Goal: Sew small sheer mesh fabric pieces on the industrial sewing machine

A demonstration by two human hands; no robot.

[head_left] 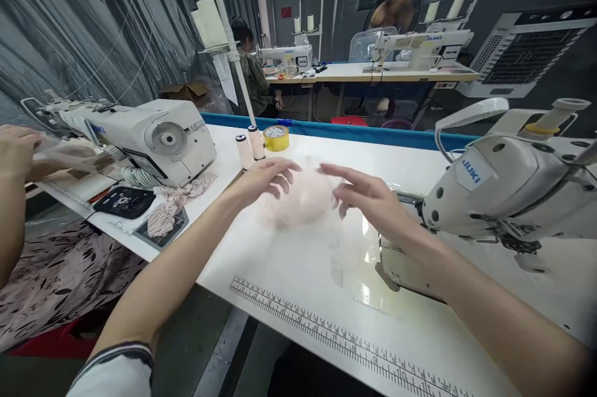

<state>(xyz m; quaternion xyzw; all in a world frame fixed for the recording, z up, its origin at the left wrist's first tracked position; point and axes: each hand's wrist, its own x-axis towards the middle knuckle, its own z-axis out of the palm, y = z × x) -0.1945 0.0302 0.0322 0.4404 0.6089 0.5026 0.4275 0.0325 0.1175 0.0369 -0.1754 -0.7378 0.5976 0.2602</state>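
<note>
A pale pink, sheer-looking piece (298, 204), probably fabric, is smeared by motion above the white table between my hands. My left hand (265, 178) is at its upper left, fingers apart and slightly bent, gripping nothing that I can see. To its right is my right hand (368, 195), index finger stretched out and the other fingers loosely curled, also with nothing visible in it. Whether either hand touches the blurred piece cannot be made out. Beside my right forearm stands a white sewing machine (517, 179).
Two thread spools (249, 145) and a yellow tape roll (276, 138) stand behind my left hand. At left, a co-worker's hand (18, 142) holds sheer cloth near another sewing machine (170, 139). Patterned lace (170, 210) lies there. A ruler scale (317, 328) runs along the front edge.
</note>
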